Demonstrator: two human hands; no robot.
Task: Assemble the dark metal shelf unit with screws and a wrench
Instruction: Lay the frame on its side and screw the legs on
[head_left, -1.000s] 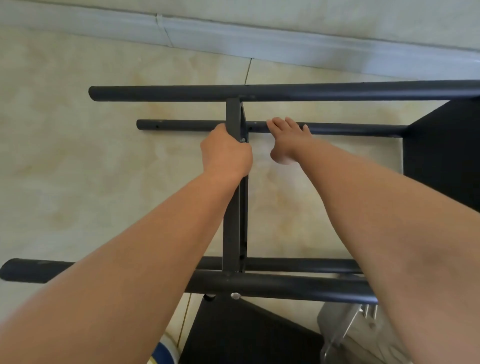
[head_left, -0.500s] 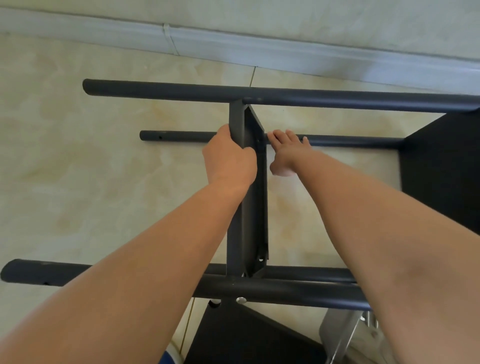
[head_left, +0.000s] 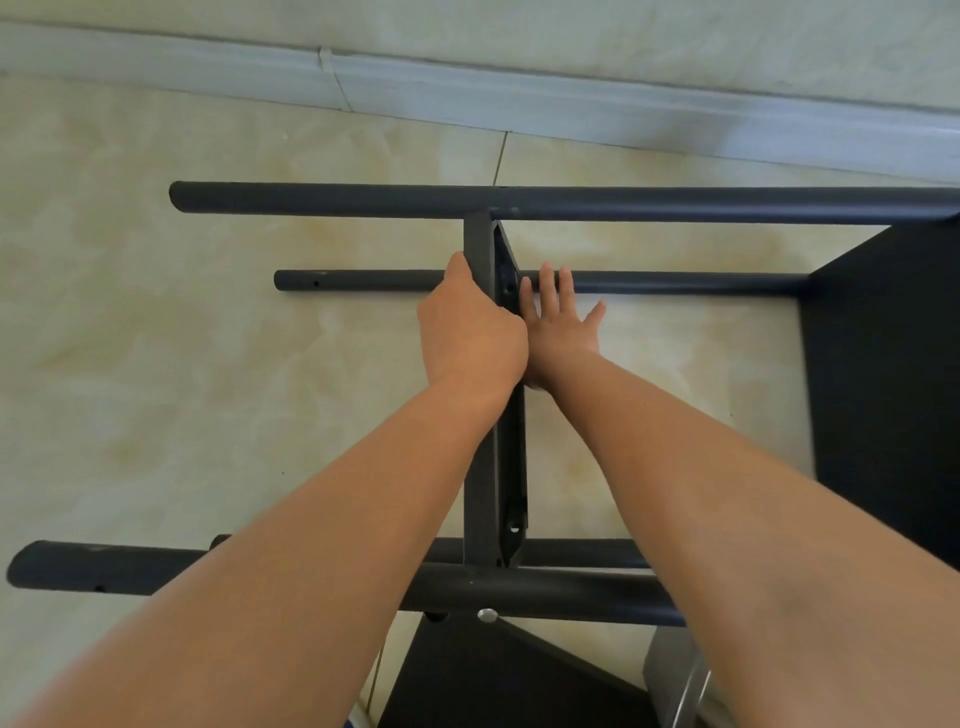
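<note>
Far left I see the open ends of the dark poles: the near thick pole (head_left: 104, 570) low in view with small holes in it, the far thick pole (head_left: 332, 198) up top, and a thinner lower pole (head_left: 363, 281) between them, lying closer to the tiled floor (head_left: 156, 364). The shelf unit lies on its side on that floor, just out from the baseboard (head_left: 467, 93).

My left hand (head_left: 470, 332) grasps the upright dark shelf panel (head_left: 480, 499) at its top edge, fingers curled over it, thumb up along the left face. The panel stands on edge across the frame, spanning from the far thick pole to the near one; its folded rim shows a screw hole near the bottom corner. A silver screw head (head_left: 487, 616) sits on the near pole just below the panel.

My right hand (head_left: 558, 325) is just right of the panel, fingers straight and spread, fingertips at the thin pole; it holds nothing I can see. It touches the left hand.

Far right, another dark shelf panel (head_left: 883, 364) is fixed between the poles. Bottom right, a grey metal object (head_left: 675, 670), can't tell what.
</note>
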